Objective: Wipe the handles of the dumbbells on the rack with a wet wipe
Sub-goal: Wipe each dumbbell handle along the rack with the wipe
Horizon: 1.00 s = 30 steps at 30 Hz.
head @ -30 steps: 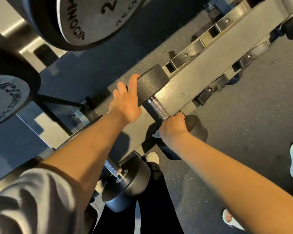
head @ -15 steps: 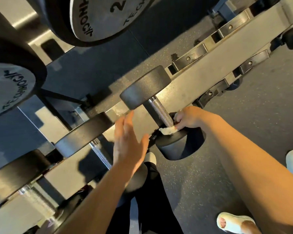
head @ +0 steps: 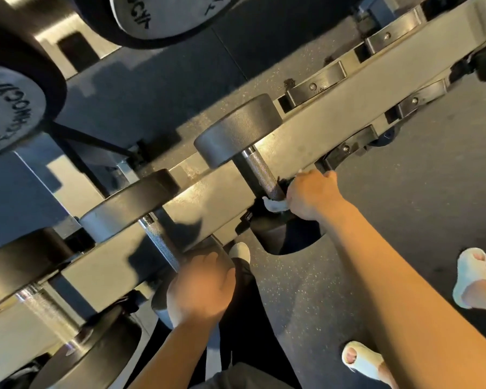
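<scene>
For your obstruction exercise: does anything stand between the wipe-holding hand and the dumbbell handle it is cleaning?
Nothing visible does. The right hand holds the wet wipe directly against the near end of the handle.

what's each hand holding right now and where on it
The right hand pinches a white wet wipe against the near end of the dumbbell handle. The left hand grips the near head of the next dumbbell.

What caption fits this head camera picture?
Right hand rubs a wet wipe on a dumbbell handle; left hand rests on the next dumbbell.
</scene>
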{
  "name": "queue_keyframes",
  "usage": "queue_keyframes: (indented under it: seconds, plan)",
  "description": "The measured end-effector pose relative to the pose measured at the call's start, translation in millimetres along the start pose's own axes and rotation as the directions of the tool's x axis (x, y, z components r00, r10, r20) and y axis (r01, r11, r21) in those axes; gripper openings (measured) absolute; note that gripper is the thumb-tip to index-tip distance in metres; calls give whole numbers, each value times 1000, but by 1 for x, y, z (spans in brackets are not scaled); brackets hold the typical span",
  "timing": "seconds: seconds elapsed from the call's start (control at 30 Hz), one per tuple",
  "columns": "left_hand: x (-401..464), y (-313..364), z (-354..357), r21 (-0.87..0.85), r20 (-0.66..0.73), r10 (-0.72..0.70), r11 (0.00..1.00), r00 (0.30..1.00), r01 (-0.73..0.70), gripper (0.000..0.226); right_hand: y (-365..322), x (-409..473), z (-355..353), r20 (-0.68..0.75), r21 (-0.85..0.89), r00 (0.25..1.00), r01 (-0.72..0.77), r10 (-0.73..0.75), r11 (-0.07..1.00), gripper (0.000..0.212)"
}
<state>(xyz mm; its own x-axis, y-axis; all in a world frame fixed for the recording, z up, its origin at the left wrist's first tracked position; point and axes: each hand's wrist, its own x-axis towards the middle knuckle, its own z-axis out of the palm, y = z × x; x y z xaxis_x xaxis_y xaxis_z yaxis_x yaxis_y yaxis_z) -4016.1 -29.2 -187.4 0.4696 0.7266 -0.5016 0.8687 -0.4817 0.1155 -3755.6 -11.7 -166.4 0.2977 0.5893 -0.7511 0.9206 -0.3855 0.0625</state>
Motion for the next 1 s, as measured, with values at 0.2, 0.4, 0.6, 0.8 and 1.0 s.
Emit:
queue_keyframes:
  seconds: [0.2, 0.4, 0.6, 0.8, 1.0]
  plan:
    - [0, 3, 0, 6, -36, -6, 1000, 999, 6, 39, -21, -8, -7, 32, -39, 970, 242, -241, 969, 18]
    - [0, 2, 6, -6, -99, -12, 1000, 995, 11, 44, -67, 13, 10, 116, -200, 992, 71, -48, 977, 33]
    - [0, 0, 13, -5, -195, 6, 1000, 981, -7, 44, -37, -4, -16, 129, -167, 987, 116, -95, 979, 32]
    - [-4, 2, 18, -40, -228, -7, 999, 974, -2, 47, 12, 8, -3, -100, 607, 992, 0, 77, 795, 20]
    - [-2, 4, 20, -21, -227, -29, 999, 973, 25, 45, -44, 40, -18, 65, 995, 996, -69, 55, 67, 18]
